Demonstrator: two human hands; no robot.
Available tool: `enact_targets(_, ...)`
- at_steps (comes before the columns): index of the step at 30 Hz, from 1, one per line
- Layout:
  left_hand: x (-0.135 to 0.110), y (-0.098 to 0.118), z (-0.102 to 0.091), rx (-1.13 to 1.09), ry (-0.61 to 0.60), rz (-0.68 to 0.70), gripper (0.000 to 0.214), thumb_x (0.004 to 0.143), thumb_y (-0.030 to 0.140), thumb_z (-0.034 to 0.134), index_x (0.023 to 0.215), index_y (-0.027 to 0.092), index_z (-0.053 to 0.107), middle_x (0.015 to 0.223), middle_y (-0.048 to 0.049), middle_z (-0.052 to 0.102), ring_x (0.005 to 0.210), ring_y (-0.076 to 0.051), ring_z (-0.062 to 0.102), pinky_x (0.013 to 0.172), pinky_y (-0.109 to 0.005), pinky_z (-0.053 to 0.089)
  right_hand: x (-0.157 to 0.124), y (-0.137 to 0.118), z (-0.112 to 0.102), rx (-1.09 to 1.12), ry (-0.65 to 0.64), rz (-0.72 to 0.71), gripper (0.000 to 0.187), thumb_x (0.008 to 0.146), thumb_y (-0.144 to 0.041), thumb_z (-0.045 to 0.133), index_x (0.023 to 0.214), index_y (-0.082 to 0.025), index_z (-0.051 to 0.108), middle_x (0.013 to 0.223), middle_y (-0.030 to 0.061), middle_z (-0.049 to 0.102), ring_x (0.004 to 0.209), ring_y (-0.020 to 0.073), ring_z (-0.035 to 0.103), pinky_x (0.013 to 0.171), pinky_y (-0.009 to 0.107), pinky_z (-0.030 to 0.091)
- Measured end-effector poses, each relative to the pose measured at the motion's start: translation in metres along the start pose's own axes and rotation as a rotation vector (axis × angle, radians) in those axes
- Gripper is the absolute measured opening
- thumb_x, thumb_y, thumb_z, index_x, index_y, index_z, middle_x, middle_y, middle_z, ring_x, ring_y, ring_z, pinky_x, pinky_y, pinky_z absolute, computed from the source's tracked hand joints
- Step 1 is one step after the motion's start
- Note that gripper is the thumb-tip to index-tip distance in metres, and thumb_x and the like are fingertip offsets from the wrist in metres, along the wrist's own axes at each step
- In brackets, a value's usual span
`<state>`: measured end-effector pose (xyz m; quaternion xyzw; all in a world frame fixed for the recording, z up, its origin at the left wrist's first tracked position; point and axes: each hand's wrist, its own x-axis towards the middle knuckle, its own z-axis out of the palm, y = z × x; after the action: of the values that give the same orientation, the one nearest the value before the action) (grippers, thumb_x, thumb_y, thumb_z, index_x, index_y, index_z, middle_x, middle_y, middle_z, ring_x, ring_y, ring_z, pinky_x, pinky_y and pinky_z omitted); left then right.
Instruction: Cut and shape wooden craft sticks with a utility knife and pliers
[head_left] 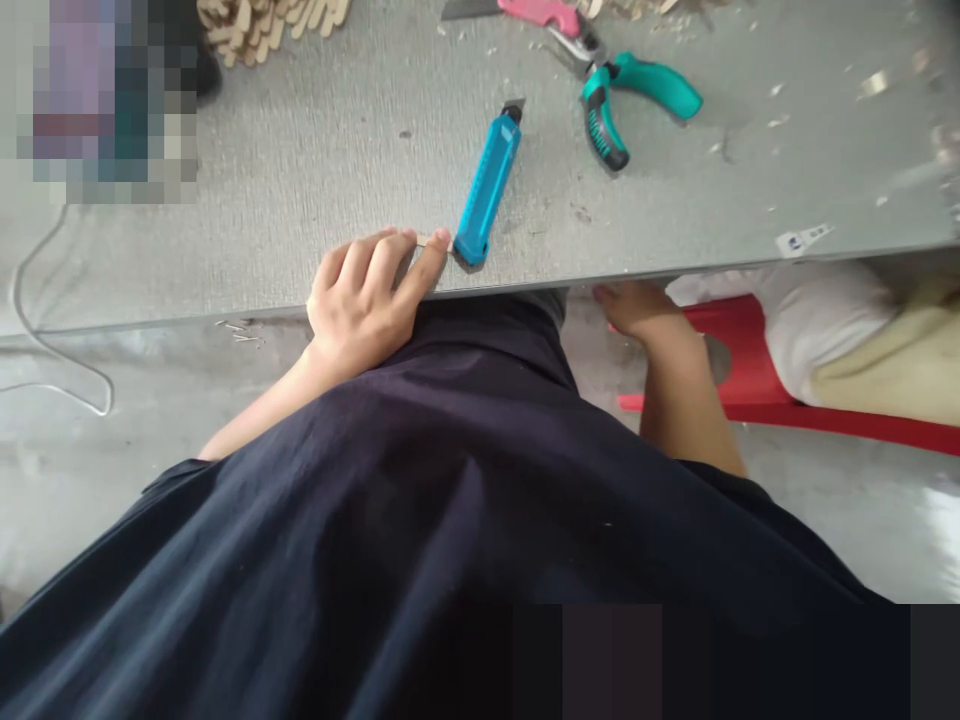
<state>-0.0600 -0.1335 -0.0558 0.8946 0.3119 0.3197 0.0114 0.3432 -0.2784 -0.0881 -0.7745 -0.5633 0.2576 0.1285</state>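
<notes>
My left hand (367,285) rests at the front edge of the grey table, palm down. Its fingers are bent and the thumb points toward the back. A thin strip that looks like a wooden stick (424,241) shows between the index fingertip and the thumb tip, mostly hidden under the hand. Just right of the thumb lies a blue utility knife (486,190), a short piece of blade out at its far end. My right hand (637,308) hangs below the table edge, beside a red stool (739,350); its fingers are mostly hidden.
Teal-handled pliers (611,110) and a pink-handled knife (540,14) lie at the back. A pile of wooden sticks (270,25) is at the back left. Wood scraps (874,82) dot the right side. Another person's light clothing (825,320) is at the right; a cable (15,290) hangs left.
</notes>
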Motion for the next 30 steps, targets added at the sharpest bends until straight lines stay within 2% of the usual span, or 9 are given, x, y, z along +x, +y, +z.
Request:
enact_targets(5,-0.003,0.000,0.002,-0.018,0.000,-0.057,0.045,0.112,0.032,0.061,0.156,0.034,0.073,0.148,-0.0128,0.083,0.144,-0.038,0.078,0.118,-0.054,0.058,-0.085,-0.058,-0.019,0.225,-0.046,-0.190,0.037,0.109,-0.061,0.078,0.136,-0.037,0.085,0.120,0.0042,0.088,0.112,0.0307,0.085,0.102,0.049,0.071)
enact_targets(8,-0.003,0.000,0.001,0.057,0.070,-0.017,0.042,0.109,0.025,0.060,0.147,0.030,0.078,0.143,-0.0127,0.085,0.137,-0.036,0.081,0.108,-0.049,0.059,-0.098,-0.109,-0.026,0.521,0.408,-0.468,0.012,0.106,-0.048,0.084,0.108,-0.037,0.089,0.088,0.0038,0.082,0.073,0.0272,0.077,0.064,0.044,0.062)
enact_targets(11,-0.001,0.002,-0.002,0.152,0.159,0.067,0.042,0.106,0.019,0.059,0.141,0.028,0.080,0.132,-0.0120,0.088,0.120,-0.032,0.085,0.095,-0.045,0.057,-0.063,-0.151,-0.037,0.318,0.767,-0.637,0.016,0.112,-0.034,0.072,0.106,-0.033,0.087,0.095,0.0079,0.081,0.083,0.0277,0.076,0.083,0.049,0.062)
enact_targets(14,0.003,0.003,-0.006,0.207,0.218,0.136,0.041,0.105,0.016,0.059,0.138,0.028,0.080,0.125,-0.0107,0.090,0.111,-0.028,0.086,0.089,-0.042,0.055,-0.010,-0.186,-0.049,-0.103,0.602,-0.752,0.046,0.102,-0.014,0.067,0.145,-0.024,0.083,0.117,0.0162,0.077,0.105,0.0364,0.077,0.091,0.054,0.063)
enact_targets(16,0.005,0.004,-0.009,0.226,0.259,0.179,0.036,0.106,0.015,0.060,0.132,0.028,0.081,0.120,-0.0091,0.090,0.107,-0.026,0.086,0.086,-0.040,0.053,0.019,-0.206,-0.053,-0.382,0.388,-0.573,0.066,0.107,-0.005,0.052,0.164,-0.029,0.073,0.133,0.0184,0.071,0.116,0.0396,0.075,0.088,0.053,0.061)
enact_targets(18,0.008,0.003,-0.013,0.240,0.298,0.222,0.031,0.106,0.014,0.061,0.126,0.027,0.081,0.115,-0.0075,0.091,0.105,-0.024,0.087,0.083,-0.038,0.052,0.039,-0.221,-0.054,-0.480,0.266,-0.530,0.058,0.105,0.000,0.051,0.146,-0.024,0.083,0.127,0.0182,0.069,0.116,0.0399,0.073,0.092,0.054,0.061)
enact_targets(21,0.011,0.003,-0.016,0.271,0.331,0.284,0.026,0.106,0.013,0.062,0.124,0.024,0.079,0.112,-0.0065,0.091,0.106,-0.022,0.088,0.081,-0.036,0.051,0.055,-0.230,-0.055,-0.437,0.216,-0.561,0.040,0.103,0.000,0.056,0.118,-0.023,0.086,0.120,0.0137,0.068,0.118,0.0353,0.071,0.103,0.053,0.059)
enact_targets(24,0.013,0.005,-0.016,0.307,0.360,0.305,0.019,0.106,0.014,0.067,0.120,0.020,0.078,0.108,-0.0060,0.091,0.103,-0.021,0.089,0.082,-0.036,0.052,0.056,-0.223,-0.055,-0.362,0.286,-0.597,0.046,0.101,-0.001,0.052,0.129,-0.025,0.080,0.121,0.0127,0.069,0.116,0.0332,0.071,0.100,0.049,0.060)
enact_targets(30,0.012,0.005,-0.013,0.343,0.415,0.299,0.018,0.104,0.013,0.069,0.115,0.023,0.079,0.109,-0.0021,0.092,0.103,-0.018,0.089,0.078,-0.035,0.049,0.045,-0.197,-0.015,0.204,0.706,-0.792,0.061,0.117,-0.071,0.036,0.154,-0.027,0.055,0.151,0.0181,0.062,0.131,0.0407,0.070,0.118,0.064,0.059)
